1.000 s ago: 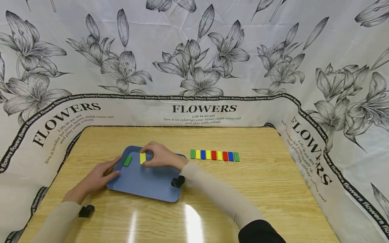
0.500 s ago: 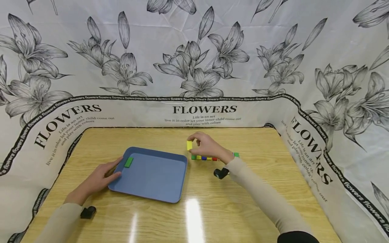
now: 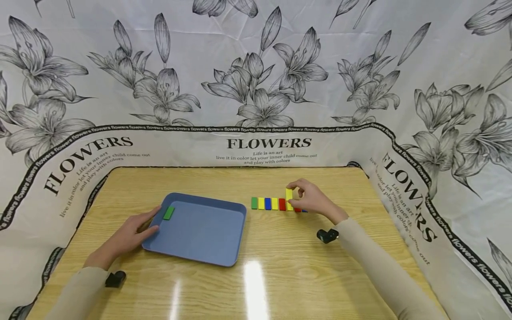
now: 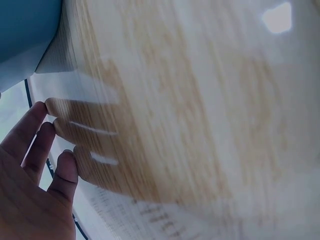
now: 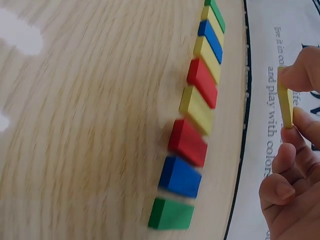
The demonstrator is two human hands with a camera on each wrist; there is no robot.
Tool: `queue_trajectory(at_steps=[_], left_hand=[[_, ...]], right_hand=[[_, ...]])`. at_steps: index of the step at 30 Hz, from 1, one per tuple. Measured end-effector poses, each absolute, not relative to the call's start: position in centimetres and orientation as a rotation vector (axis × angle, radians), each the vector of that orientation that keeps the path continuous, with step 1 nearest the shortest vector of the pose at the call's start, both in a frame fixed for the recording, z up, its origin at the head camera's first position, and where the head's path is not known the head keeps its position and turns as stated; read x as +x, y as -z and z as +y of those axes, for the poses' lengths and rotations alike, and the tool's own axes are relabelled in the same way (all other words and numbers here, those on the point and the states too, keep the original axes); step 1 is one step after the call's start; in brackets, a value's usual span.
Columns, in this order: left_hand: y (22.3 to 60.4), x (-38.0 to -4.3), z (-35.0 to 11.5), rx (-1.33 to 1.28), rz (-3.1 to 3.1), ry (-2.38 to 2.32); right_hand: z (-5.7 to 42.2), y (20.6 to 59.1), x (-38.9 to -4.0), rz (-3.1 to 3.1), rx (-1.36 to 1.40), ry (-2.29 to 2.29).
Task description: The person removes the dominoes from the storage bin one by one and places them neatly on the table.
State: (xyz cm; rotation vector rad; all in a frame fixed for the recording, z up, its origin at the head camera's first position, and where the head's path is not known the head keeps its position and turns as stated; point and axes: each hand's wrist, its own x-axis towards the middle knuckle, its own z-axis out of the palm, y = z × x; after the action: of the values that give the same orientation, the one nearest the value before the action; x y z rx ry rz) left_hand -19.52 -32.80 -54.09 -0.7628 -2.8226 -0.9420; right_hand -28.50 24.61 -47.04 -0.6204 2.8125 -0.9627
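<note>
Pinched between my right hand's thumb and fingertips is a small flat yellow block [image 3: 289, 194]. My right hand [image 3: 314, 200] holds it over the right part of a row of coloured blocks. In the right wrist view the yellow block [image 5: 286, 100] stands on edge, away from the row. My left hand [image 3: 126, 238] lies at the left side of a blue tray [image 3: 200, 235], thumb over its rim, fingers extended. One green block [image 3: 169, 213] lies inside the tray near its left wall. The left wrist view has the fingertips touching the wooden table [image 4: 210, 125] beside the tray.
The row on the table runs right of the tray: green, yellow, blue, yellow, red [image 5: 202, 82], yellow, red, blue, then green [image 5: 172, 214]. In the head view my right hand covers its right end. A flower-printed cloth [image 3: 272, 102] borders the table's back and sides.
My right hand has carried the yellow block out from over the tray to the right, and now has it above the row. The left hand and tray stay put.
</note>
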Motion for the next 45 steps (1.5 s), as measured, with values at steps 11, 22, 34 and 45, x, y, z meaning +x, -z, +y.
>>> queue_trajectory(at_steps=[11, 22, 34, 45], left_hand=[[53.8, -19.4, -32.7, -0.748, -2.849, 0.938], [53.1, -19.3, -32.5, -0.751, -2.847, 0.955], [53.2, -19.4, -32.5, -0.751, -2.84, 0.99], [53.0, -19.4, -32.4, -0.755, -2.84, 0.984]], right_hand=[[28.8, 48.0, -28.2, 2.867, -0.528, 0.924], [31.7, 49.0, -27.2, 2.834, -0.405, 0.947], [33.9, 50.0, -26.8, 2.844, -0.416, 0.937], [34.5, 50.8, -27.2, 2.82, -0.405, 0.919]])
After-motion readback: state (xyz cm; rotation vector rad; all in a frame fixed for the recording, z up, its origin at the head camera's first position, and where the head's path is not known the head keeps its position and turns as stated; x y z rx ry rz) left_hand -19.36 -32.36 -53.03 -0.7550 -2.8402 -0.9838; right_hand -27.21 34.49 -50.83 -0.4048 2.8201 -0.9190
